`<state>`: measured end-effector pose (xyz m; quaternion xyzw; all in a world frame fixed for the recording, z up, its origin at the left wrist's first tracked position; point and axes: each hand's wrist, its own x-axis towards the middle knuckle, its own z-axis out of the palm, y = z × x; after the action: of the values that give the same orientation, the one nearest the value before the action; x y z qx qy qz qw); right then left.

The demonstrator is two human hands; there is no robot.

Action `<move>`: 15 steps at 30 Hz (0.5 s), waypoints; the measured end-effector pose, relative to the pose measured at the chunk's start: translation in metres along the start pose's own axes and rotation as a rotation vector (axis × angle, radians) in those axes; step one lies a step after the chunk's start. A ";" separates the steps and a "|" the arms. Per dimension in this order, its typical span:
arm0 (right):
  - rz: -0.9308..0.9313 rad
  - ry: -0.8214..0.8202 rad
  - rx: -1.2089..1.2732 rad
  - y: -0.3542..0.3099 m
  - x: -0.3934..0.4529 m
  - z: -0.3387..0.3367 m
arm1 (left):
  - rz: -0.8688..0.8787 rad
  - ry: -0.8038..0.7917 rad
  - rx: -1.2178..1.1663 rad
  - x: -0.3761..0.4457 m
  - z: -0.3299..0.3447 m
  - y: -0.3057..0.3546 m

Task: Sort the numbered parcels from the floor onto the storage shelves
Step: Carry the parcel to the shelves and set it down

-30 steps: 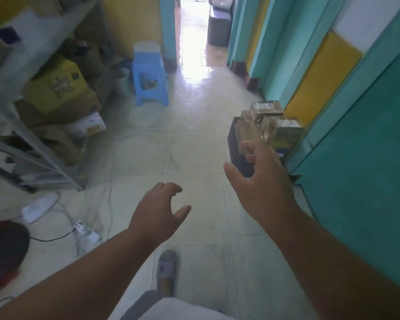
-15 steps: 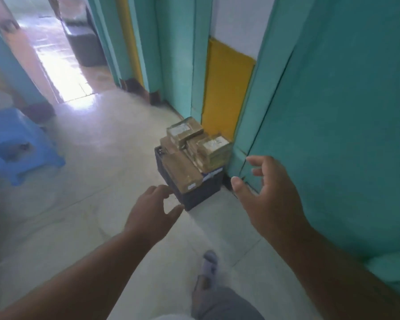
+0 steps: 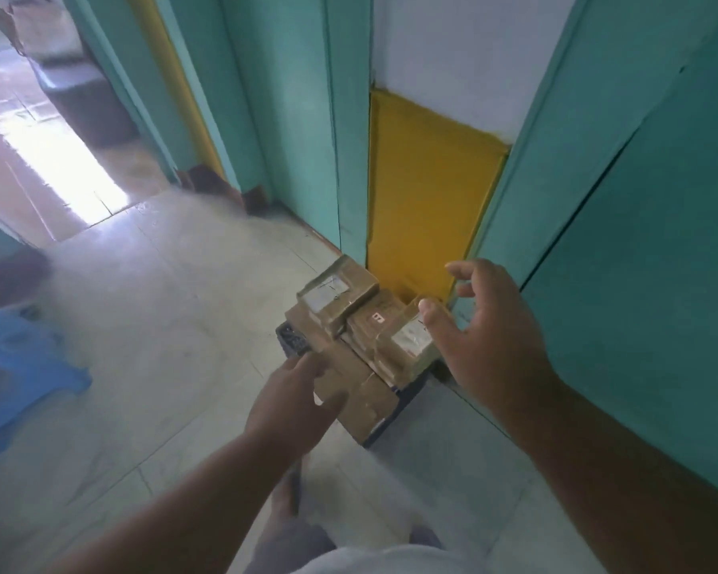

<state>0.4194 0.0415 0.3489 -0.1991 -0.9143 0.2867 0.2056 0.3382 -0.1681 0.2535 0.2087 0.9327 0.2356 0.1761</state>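
Observation:
Several brown taped parcels with white labels are piled on a dark crate (image 3: pixel 293 341) on the floor against the teal and yellow wall. The top parcel (image 3: pixel 336 294) lies at the back; a smaller labelled parcel (image 3: pixel 403 345) sits on the right; a flat brown parcel (image 3: pixel 365 397) lies in front. My left hand (image 3: pixel 295 397) reaches over the front of the pile with fingers extended, holding nothing. My right hand (image 3: pixel 486 337) hovers spread open beside the right parcel, thumb close to its top. No shelves are in view.
A blue plastic stool (image 3: pixel 13 366) stands at the left on the pale tiled floor (image 3: pixel 162 325). A bright doorway (image 3: pixel 50 167) opens at the upper left. The teal wall (image 3: pixel 639 283) runs close along my right. My foot (image 3: pixel 287 495) is below the pile.
The view has swung right and closed in on the parcel pile. Both hands have moved forward from mid-air over the floor to just over the parcels.

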 end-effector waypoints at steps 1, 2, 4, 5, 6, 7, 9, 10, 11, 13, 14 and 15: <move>0.031 0.018 -0.017 0.002 0.013 0.014 | 0.022 -0.035 0.003 0.028 -0.002 -0.008; 0.065 0.040 -0.038 0.004 0.023 0.027 | 0.050 -0.071 0.004 0.057 -0.002 -0.015; 0.146 0.092 -0.078 0.008 0.043 0.056 | 0.133 -0.153 0.018 0.115 -0.004 -0.027; 0.197 0.104 -0.092 0.009 0.050 0.070 | 0.168 -0.198 0.025 0.140 -0.005 -0.032; 0.245 0.106 -0.105 0.010 0.057 0.082 | 0.186 -0.236 0.026 0.162 -0.006 -0.035; 0.294 0.109 -0.118 0.011 0.064 0.091 | 0.199 -0.273 0.029 0.183 -0.006 -0.038; 0.397 0.134 -0.139 0.015 0.078 0.103 | 0.233 -0.354 0.060 0.219 -0.002 -0.038; 0.442 0.147 -0.148 0.019 0.083 0.108 | 0.253 -0.388 0.071 0.235 0.002 -0.036; 0.486 0.155 -0.158 0.024 0.087 0.112 | 0.271 -0.421 0.073 0.249 0.009 -0.034; 0.574 0.166 -0.183 0.039 0.088 0.122 | 0.291 -0.498 0.085 0.275 0.031 -0.030; 0.613 0.170 -0.197 0.048 0.088 0.128 | 0.289 -0.531 0.092 0.286 0.045 -0.028; 0.645 0.168 -0.209 0.057 0.088 0.135 | 0.277 -0.555 0.092 0.296 0.060 -0.027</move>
<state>0.2938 0.0674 0.2358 -0.5205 -0.8086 0.2246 0.1574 0.1041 -0.0282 0.1217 0.3980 0.8212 0.1490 0.3807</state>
